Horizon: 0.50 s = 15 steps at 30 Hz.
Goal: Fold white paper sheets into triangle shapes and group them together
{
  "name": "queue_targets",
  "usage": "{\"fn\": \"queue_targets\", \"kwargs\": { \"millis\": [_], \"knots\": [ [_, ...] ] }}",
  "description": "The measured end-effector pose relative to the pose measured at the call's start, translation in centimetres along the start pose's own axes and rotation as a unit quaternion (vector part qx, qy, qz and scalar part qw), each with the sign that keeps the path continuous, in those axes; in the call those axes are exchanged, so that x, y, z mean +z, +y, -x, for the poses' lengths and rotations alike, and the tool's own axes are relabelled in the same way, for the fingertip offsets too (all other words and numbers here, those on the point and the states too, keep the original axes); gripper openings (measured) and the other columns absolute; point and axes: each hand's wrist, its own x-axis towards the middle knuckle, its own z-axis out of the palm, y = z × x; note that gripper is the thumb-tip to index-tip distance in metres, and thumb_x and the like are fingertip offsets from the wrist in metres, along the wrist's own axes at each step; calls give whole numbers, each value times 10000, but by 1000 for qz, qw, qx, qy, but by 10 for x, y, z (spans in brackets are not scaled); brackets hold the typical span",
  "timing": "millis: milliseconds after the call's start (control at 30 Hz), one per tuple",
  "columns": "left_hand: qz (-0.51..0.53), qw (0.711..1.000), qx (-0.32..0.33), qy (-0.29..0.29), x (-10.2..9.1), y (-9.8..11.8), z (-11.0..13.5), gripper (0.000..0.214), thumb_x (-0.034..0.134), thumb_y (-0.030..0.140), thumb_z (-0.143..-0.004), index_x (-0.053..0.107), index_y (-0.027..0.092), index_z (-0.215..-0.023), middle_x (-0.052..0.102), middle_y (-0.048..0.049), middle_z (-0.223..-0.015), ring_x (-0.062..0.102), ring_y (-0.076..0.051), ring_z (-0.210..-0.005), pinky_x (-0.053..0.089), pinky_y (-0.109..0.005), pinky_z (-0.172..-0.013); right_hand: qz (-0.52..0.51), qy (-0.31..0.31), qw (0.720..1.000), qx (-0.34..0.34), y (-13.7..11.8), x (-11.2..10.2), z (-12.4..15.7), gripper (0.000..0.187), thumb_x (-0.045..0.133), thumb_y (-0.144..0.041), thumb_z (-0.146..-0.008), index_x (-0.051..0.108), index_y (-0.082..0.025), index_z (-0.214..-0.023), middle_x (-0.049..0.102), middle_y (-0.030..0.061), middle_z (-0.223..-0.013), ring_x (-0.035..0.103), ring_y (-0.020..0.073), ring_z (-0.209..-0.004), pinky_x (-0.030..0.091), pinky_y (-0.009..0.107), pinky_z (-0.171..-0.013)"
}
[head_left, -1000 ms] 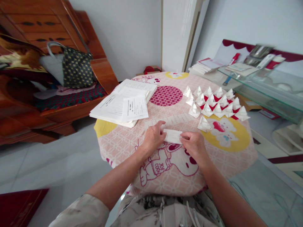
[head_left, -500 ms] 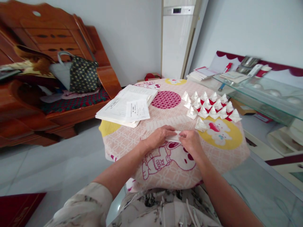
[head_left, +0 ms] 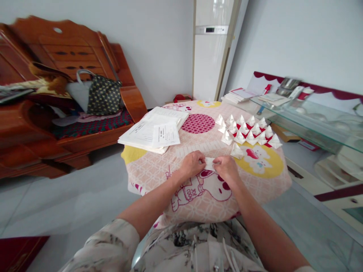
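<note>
A small folded white paper (head_left: 209, 164) lies between my two hands, close to the near side of the table. My left hand (head_left: 194, 163) pinches its left edge with curled fingers. On the other edge, my right hand (head_left: 225, 166) grips the paper between thumb and fingers. Just beyond my right hand stands a single folded paper boat (head_left: 237, 150). Farther back and to the right, several more pointed paper boats (head_left: 250, 136) are set out in rows. A stack of printed sheets (head_left: 136, 130) is at the left, with a smaller printed slip (head_left: 166, 134) on top.
A patterned pink cloth (head_left: 159, 170) covers the round table. To the right is a glass-topped cabinet (head_left: 320, 121) holding papers and metal bowls. A wooden sofa (head_left: 85, 139) with a dark patterned bag (head_left: 104, 94) stands at the left. A tall white air conditioner (head_left: 210, 64) is behind.
My left hand's fingers have curled back at the left edge, so more of the folded paper shows between my hands. The camera view has shifted slightly.
</note>
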Motion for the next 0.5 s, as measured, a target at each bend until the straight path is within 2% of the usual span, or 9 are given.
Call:
{"fn": "queue_targets", "kwargs": {
  "millis": [167,300,500],
  "knots": [
    [40,999,-4,-4,1,-7,2,145,671,39,-675,738,163,-709,734,-47,-969,688,-175,-912,529,-281,-887,6,0,1000,1,-2,-2,1,234,680,-166,-772,814,-168,-964,781,90,-823,699,187,-765,472,248,-719],
    [63,998,-3,-7,1,-14,4,139,708,67,-675,757,171,-752,735,-56,-1074,697,-195,-979,525,-327,-960,-1,-3,1000,0,-2,-2,2,235,673,-174,-773,813,-169,-962,781,82,-821,692,180,-744,468,244,-695],
    [68,997,7,-31,-4,-14,7,199,710,59,-668,768,178,-818,716,-73,-1188,680,-223,-1087,505,-364,-1026,-4,4,1000,0,0,-3,1,236,665,-181,-757,812,-174,-942,770,70,-774,690,184,-726,466,241,-662]
  ]
}}
